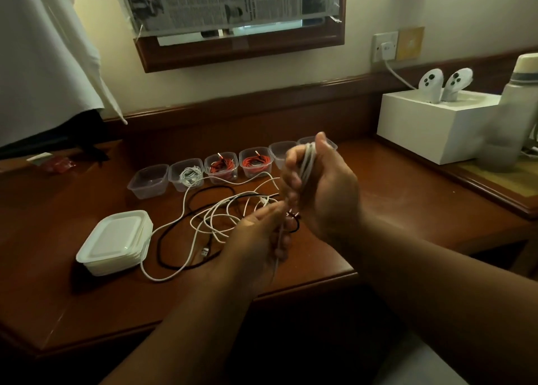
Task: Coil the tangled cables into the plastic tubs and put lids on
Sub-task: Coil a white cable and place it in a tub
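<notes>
Right now the right hand grips a half-wound white cable just before the tubs, the left hand pinching its tail; next, finish winding and tuck it in.

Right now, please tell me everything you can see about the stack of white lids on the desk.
The stack of white lids lies flat on the brown wooden desk, left of the loose cables and in front of the row of tubs. The lids look like thin, slightly translucent white plastic, rectangular with rounded corners and a raised centre panel. Several are nested neatly; the exact count is unclear. A white cable curves close beside its lower right corner. No hand touches it.
</notes>
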A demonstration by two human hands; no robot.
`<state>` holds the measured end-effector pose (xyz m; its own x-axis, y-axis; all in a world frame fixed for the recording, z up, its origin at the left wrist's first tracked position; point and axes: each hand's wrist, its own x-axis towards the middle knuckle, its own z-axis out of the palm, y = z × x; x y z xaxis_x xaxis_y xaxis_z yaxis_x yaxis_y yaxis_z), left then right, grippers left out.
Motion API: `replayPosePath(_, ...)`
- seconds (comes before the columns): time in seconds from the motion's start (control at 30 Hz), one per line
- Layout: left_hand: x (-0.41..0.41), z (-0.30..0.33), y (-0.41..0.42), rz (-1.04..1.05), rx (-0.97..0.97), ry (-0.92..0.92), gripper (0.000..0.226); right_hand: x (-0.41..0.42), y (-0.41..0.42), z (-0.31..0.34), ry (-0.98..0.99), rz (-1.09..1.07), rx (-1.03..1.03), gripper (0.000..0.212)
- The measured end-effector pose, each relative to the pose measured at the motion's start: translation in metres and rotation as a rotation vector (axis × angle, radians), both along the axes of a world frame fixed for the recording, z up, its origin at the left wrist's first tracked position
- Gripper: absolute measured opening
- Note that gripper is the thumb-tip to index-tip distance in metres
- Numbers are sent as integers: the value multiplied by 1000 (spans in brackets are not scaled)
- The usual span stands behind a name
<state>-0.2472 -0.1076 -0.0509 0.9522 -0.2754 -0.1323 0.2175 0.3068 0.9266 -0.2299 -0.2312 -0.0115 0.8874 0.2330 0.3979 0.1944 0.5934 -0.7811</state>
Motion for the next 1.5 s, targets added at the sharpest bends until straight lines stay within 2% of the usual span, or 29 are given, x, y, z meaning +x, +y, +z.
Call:
replayPosePath(0.07, -2, -1, 0, -58, 63, -21, 22, 6, -1, -4, -202, -276, -173, 51)
replayPosePath(0.1, -2, 0, 2, -76, 125, -62, 22, 9, -3, -7, -314, -419, -333, 49)
replayPosePath(0.17, -2, 8, 7, -69, 368, -219, 17, 12, -6, -14, -553, -706, -786, 47)
replayPosePath(0.23, 1, 19, 18, -24, 618, -414, 16, 14, -11, -23, -704, -806, -1190, 46)
replayPosePath(0.27, 4, 24, 24, -1, 722, -512, 19, 14, -12, -27, -731, -806, -1301, 49)
replayPosePath(0.33, 9, 31, 33, 18, 872, -682, 21, 9, -12, -31, -710, -800, -1394, 56)
replayPosePath(0.43, 13, 35, 39, 99, 944, -818, 3, -2, -8, -20, -413, -588, -1367, 57)
replayPosePath(0.5, 13, 38, 41, 176, 881, -877, 10, -7, -8, -7, -117, -261, -1202, 62)
replayPosePath(0.57, 14, 37, 43, 125, 713, -844, 23, -10, -15, 1, 91, 122, -946, 67)
replayPosePath(0.67, 15, 29, 41, -93, 428, -765, 30, -9, -22, 3, 192, 580, -620, 77)
replayPosePath(0.73, 15, 23, 36, -135, 354, -749, 41, -6, -22, 3, 212, 674, -514, 79)
replayPosePath(0.8, 14, 19, 32, -51, 447, -758, 48, -5, -19, 3, 252, 632, -484, 79)
replayPosePath(0.9, 11, 13, 26, 87, 658, -827, 49, -7, -13, -1, 251, 349, -614, 79)
replayPosePath(0.97, 8, 11, 24, 178, 724, -900, 46, -11, -7, -3, 231, 178, -689, 78)
replayPosePath(1.07, 10, 7, 23, 274, 754, -980, 45, -16, 0, -1, 205, 40, -730, 78)
replayPosePath(1.17, 11, 4, 21, 347, 723, -1059, 46, -18, 0, 1, 197, 32, -733, 78)
replayPosePath(1.37, 11, -2, 15, 368, 694, -1057, 61, -22, -2, 0, 325, 44, -685, 73)
replayPosePath(1.5, 7, -5, 12, 341, 701, -1037, 56, -23, -4, -4, 393, 29, -657, 70)
